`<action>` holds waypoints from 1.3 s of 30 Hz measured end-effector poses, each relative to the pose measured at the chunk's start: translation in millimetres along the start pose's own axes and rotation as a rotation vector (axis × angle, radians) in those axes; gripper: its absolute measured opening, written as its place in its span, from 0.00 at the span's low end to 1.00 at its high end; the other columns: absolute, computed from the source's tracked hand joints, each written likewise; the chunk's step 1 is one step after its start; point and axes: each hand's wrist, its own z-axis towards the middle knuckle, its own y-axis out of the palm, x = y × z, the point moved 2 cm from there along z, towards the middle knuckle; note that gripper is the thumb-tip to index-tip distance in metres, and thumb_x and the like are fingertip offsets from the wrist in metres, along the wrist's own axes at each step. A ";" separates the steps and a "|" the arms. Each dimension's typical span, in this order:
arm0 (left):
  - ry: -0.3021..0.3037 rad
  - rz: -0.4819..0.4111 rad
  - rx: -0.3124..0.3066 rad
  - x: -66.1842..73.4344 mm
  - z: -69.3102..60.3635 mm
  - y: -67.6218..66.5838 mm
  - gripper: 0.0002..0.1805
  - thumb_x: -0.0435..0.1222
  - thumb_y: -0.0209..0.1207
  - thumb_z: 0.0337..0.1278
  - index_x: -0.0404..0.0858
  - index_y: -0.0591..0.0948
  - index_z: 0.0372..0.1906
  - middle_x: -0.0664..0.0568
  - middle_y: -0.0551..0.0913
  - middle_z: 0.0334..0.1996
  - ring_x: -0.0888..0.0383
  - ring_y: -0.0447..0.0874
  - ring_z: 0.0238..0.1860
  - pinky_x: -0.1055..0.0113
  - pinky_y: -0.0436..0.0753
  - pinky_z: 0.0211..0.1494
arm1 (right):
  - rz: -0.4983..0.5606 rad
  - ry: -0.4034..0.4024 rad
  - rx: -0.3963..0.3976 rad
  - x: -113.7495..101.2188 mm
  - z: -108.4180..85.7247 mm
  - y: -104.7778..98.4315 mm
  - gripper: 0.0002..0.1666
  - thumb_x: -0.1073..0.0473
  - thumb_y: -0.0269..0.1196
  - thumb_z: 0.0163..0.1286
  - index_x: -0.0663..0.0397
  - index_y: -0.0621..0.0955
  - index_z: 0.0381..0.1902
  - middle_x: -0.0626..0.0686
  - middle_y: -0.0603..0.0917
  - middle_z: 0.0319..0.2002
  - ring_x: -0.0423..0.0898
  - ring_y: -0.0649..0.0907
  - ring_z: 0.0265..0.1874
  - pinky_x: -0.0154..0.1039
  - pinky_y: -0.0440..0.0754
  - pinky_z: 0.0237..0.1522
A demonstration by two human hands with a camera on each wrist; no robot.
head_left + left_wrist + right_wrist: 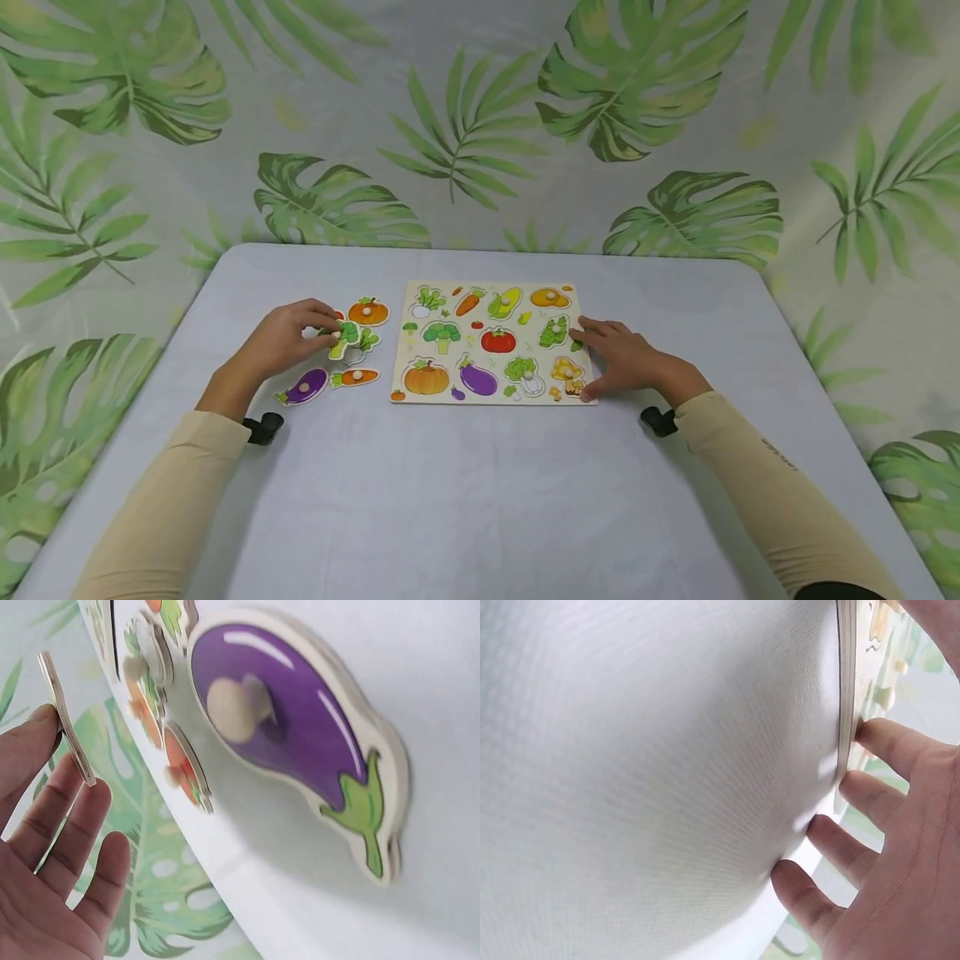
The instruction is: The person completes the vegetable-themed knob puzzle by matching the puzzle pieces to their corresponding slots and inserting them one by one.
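Note:
My left hand [288, 337] pinches a wooden broccoli puzzle piece [347, 333] between thumb and fingers. The left wrist view shows that held piece [67, 727] edge-on, raised off the table. Just below this hand lies an eggplant piece [306, 387] with a round wooden knob. A pumpkin piece [368, 312], a carrot piece [356, 377] and a white-and-green vegetable piece [367, 340], partly covered, lie around it. My right hand [626, 358] rests at the right edge of the vegetable puzzle board [397, 387], fingers spread, some fingertips touching its side in the right wrist view.
The board carries several vegetable pictures, some with knobs, such as the tomato [498, 341] and the corn [505, 303]. A white cloth [480, 500] covers the table. Behind it hangs a leaf-patterned curtain [480, 117]. Each wrist wears a small black camera.

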 end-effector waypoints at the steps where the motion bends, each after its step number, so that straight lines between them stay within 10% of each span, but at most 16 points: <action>1: 0.009 -0.003 -0.004 2.0 0.7 1.7 0.11 0.34 0.66 0.59 0.36 0.88 0.45 0.42 0.84 0.51 0.41 0.81 0.55 0.43 0.79 0.61 | 0.003 0.000 -0.001 -0.1 0.0 -0.1 0.65 0.32 0.75 0.48 0.50 0.61 0.77 0.61 0.53 0.79 0.68 0.56 0.75 0.75 0.64 0.64; 24: 0.125 -0.060 -0.053 46.2 30.8 32.5 0.11 0.36 0.67 0.58 0.38 0.89 0.45 0.45 0.84 0.53 0.43 0.78 0.62 0.45 0.77 0.66 | 0.007 -0.007 0.012 -2.0 -1.1 -1.6 0.64 0.33 0.75 0.49 0.51 0.61 0.77 0.61 0.54 0.79 0.68 0.57 0.75 0.74 0.65 0.63; 39: 0.098 -0.067 -0.079 55.2 46.1 49.3 0.12 0.38 0.67 0.59 0.38 0.89 0.46 0.46 0.84 0.52 0.46 0.80 0.57 0.48 0.79 0.63 | 0.038 -0.012 0.015 1.9 0.0 2.0 0.64 0.33 0.75 0.49 0.51 0.60 0.77 0.62 0.53 0.79 0.68 0.56 0.75 0.75 0.64 0.63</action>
